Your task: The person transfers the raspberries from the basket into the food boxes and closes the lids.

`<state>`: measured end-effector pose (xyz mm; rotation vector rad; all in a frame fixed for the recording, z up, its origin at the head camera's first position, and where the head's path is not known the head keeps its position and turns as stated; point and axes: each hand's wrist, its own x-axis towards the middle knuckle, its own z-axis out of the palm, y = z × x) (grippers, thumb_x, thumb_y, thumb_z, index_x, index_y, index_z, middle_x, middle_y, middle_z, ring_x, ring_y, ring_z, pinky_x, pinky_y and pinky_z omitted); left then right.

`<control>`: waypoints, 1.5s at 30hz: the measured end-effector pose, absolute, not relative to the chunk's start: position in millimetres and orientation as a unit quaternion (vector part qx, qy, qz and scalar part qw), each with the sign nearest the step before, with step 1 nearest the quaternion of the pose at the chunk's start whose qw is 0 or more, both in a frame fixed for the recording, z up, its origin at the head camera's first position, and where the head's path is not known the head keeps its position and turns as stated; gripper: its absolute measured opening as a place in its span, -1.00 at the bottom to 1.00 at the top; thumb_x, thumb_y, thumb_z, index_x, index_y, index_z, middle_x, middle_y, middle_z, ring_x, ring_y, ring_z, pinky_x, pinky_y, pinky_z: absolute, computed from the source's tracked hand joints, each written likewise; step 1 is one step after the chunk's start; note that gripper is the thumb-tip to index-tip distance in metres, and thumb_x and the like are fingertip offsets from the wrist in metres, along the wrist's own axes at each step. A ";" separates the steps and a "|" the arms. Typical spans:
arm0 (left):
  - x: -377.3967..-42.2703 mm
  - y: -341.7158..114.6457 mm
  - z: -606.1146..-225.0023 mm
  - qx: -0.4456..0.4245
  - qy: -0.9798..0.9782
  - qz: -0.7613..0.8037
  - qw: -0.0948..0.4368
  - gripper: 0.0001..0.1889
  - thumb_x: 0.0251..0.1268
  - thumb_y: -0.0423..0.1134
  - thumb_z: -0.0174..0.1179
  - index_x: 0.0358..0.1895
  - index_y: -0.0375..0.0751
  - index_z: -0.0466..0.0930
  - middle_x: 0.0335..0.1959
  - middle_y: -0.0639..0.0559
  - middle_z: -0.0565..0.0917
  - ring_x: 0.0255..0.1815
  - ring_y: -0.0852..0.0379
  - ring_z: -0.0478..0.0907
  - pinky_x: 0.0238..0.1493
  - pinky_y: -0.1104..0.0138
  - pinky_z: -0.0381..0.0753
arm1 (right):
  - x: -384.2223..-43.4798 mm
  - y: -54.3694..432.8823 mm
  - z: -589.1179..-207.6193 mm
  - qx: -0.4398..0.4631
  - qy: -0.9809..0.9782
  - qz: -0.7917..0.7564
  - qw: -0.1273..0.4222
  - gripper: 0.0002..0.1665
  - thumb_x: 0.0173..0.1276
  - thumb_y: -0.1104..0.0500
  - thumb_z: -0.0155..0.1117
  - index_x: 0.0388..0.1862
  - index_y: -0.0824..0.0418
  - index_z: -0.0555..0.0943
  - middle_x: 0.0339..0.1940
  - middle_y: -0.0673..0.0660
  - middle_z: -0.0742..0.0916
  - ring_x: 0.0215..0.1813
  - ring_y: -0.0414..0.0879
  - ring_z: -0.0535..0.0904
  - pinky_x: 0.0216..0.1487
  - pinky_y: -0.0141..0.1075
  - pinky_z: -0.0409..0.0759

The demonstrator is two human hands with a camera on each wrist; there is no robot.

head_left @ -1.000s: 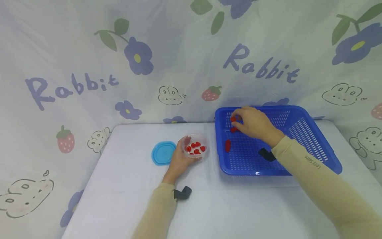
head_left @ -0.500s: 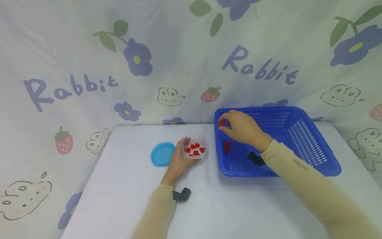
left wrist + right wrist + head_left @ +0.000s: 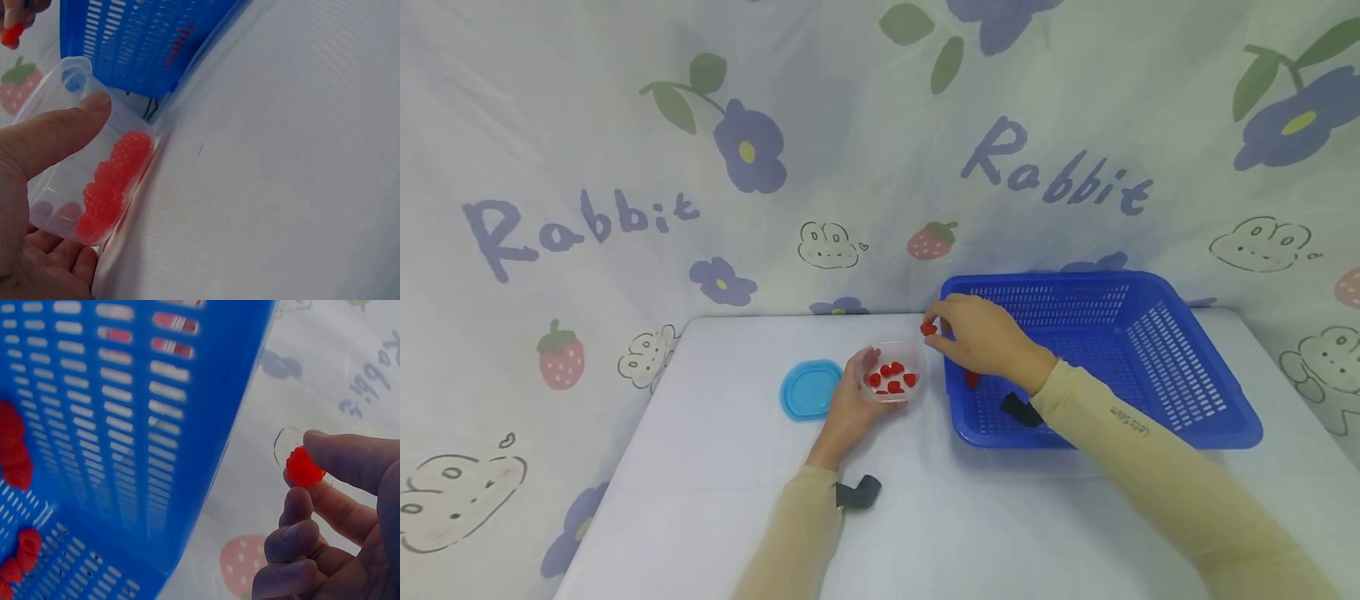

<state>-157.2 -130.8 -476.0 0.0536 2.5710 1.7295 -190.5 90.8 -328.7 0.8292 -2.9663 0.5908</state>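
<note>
Right grip [image 3: 981, 335] pinching raspberry [image 3: 928, 330]; my left grip [image 3: 852, 408] holding clear cup [image 3: 892, 353], lying near, toward eight o'clock from raspberry.

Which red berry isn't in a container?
The berry pinched in the right hand, outside the blue basket; the others lie in that basket or the clear tub.

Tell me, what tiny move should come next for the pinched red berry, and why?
I'd guess the right grip should edge left until the red berry is above the clear cup. The berry is pinched just outside the blue basket, the left grip holds the open-topped cup nearby, and other berries lie inside the cup.
</note>
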 end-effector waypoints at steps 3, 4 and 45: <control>-157.2 -130.4 -476.1 0.016 0.829 0.558 0.023 0.00 0.04 -0.13 0.57 0.54 0.05 0.13 0.46 0.09 0.38 0.50 0.00 0.25 0.39 -0.04 0.38 | -189.7 86.0 -331.0 0.270 -0.943 0.192 -0.013 -0.70 0.36 0.05 0.41 0.00 0.14 0.71 -0.28 0.07 0.68 -0.29 -0.07 0.55 -0.34 -0.31 0.61; -157.4 -130.2 -476.3 0.015 0.830 0.557 0.024 0.00 0.04 -0.13 0.57 0.54 0.05 0.13 0.46 0.10 0.38 0.50 0.00 0.25 0.40 -0.03 0.38 | -189.9 84.9 -332.2 0.272 -0.943 0.192 -0.018 -0.71 0.36 0.05 0.41 0.00 0.12 0.71 -0.28 0.06 0.68 -0.28 -0.07 0.55 -0.34 -0.31 0.61; -156.9 -133.1 -478.2 0.028 0.826 0.563 0.017 0.02 0.01 -0.13 0.58 0.54 0.01 0.14 0.47 0.08 0.38 0.50 -0.01 0.26 0.42 -0.03 0.35 | -202.6 61.1 -361.9 0.297 -0.942 0.136 -0.071 -0.62 0.34 0.03 0.40 0.12 0.07 0.68 -0.32 -0.02 0.68 -0.27 -0.12 0.56 -0.33 -0.29 0.63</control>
